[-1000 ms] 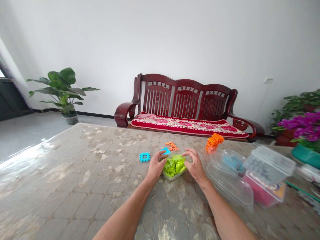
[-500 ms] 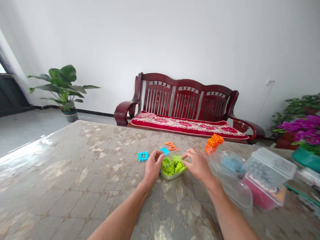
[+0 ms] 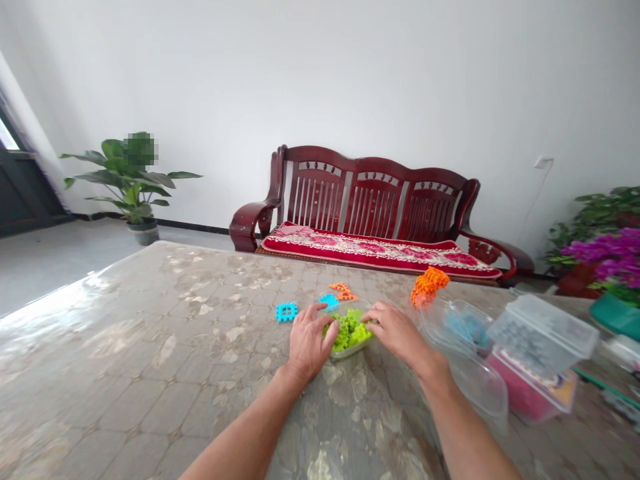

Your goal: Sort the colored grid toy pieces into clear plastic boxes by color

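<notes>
A clear plastic container (image 3: 345, 353) filled with lime-green building blocks (image 3: 351, 328) stands on the table between my hands. At its left side, my left hand (image 3: 309, 339) is open, the thumb apart from the fingers and over the edge of the blocks. My right hand (image 3: 393, 329) is at the right rim with bent fingers brought together by the green blocks; what they pinch is hidden. Just behind the container lie a flat blue piece (image 3: 329, 301) and some orange pieces (image 3: 343, 292). Left of my left hand is a blue square block (image 3: 287, 312).
An orange block cluster (image 3: 430, 285) stands behind my right hand. Clear lids (image 3: 477, 387), a box with blue pieces (image 3: 470, 327), a box of grey pieces (image 3: 543, 333) and a pink-filled box (image 3: 525, 390) crowd the right. Beyond the patterned table (image 3: 200, 347) is a wooden bench (image 3: 370, 200).
My left hand has spread its fingers and moved slightly over the container's left side. The green blocks sit differently, looking lower and flatter. My right hand has barely moved.
</notes>
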Tool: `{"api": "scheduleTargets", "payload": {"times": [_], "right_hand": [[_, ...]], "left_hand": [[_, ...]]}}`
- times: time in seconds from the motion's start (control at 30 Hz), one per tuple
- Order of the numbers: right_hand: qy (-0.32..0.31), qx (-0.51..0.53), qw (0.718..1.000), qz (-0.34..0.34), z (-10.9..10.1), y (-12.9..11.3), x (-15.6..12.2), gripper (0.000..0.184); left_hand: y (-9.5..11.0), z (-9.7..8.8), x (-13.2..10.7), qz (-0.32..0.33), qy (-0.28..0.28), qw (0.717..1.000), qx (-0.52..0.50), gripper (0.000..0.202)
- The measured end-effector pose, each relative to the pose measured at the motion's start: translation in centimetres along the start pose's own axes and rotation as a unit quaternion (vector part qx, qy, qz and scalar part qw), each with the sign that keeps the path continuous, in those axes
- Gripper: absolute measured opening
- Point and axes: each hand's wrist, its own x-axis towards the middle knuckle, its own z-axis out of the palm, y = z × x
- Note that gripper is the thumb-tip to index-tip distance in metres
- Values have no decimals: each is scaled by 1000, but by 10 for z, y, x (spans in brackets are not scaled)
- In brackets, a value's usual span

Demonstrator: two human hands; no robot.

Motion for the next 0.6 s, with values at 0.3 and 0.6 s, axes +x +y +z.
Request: {"api": "scheduleTargets", "payload": {"times": [0.3,0.6], "right_hand": [[-21,3,1000,-15,5,6,0,26],[16,52,998,-13,-1,2,4,21]], "left_hand": [[-3,1,3,2,-35,999,-42,31],[-4,3,4,-15,-32,996,-78,31]]}}
